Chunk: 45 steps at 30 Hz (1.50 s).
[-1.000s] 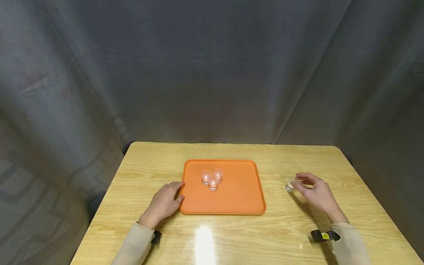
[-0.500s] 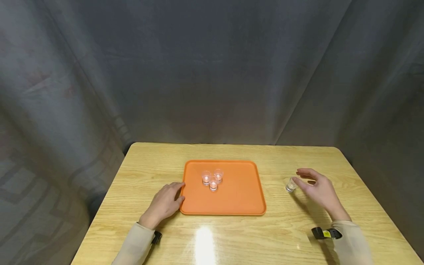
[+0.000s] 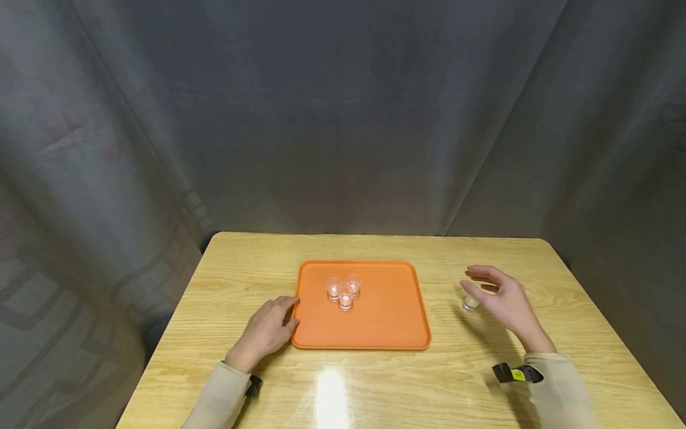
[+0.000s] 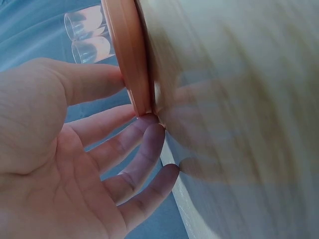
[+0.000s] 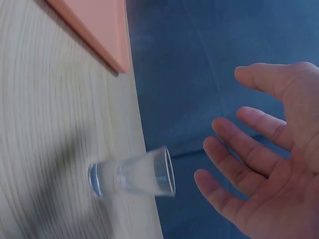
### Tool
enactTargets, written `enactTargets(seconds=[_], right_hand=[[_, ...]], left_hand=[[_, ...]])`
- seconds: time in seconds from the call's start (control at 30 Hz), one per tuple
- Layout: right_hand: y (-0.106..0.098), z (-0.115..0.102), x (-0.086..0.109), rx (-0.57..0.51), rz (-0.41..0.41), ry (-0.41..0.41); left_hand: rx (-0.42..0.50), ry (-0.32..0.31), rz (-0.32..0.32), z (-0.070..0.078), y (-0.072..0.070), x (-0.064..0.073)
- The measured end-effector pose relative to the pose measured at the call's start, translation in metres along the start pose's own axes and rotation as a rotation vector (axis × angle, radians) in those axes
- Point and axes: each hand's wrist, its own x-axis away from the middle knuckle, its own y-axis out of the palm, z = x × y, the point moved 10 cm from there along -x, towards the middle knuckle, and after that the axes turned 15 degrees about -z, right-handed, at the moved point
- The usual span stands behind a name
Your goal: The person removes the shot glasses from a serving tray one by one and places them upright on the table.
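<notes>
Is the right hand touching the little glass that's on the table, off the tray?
Apart. In the right wrist view, blue cloth shows in a clear gap between the right hand and the little glass.

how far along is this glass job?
Done, it seems: one glass stands upright on the table, right of the tray. In hand: no glass; the right hand is open, apart from that glass, and the left hand touches the tray's left edge. Left, probably: three glasses standing on the tray, if it's being unloaded.

The right hand (image 3: 505, 302) (now clear) has lifted from the glass (image 5: 139, 175).
</notes>
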Motion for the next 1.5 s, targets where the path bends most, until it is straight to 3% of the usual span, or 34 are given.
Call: enactTargets(seconds=[0.27,0.8,1.03,1.5], right_hand=[[0.020,-0.012,-0.007,0.019,-0.047,-0.007],[0.063,-0.029,-0.027,-0.079,-0.099,-0.032],[0.083,-0.039,-0.032,-0.073,-0.140,-0.049],[0.125,-0.058,-0.048,-0.217,-0.238,-0.052]], left_hand=[[0.001,0.008,-0.003,0.001,0.001,0.000],[0.001,0.014,0.010,0.001,0.001,0.001],[0.000,0.022,0.016,0.002,-0.001,0.001],[-0.001,0.020,0.014,0.002,-0.001,0.001]])
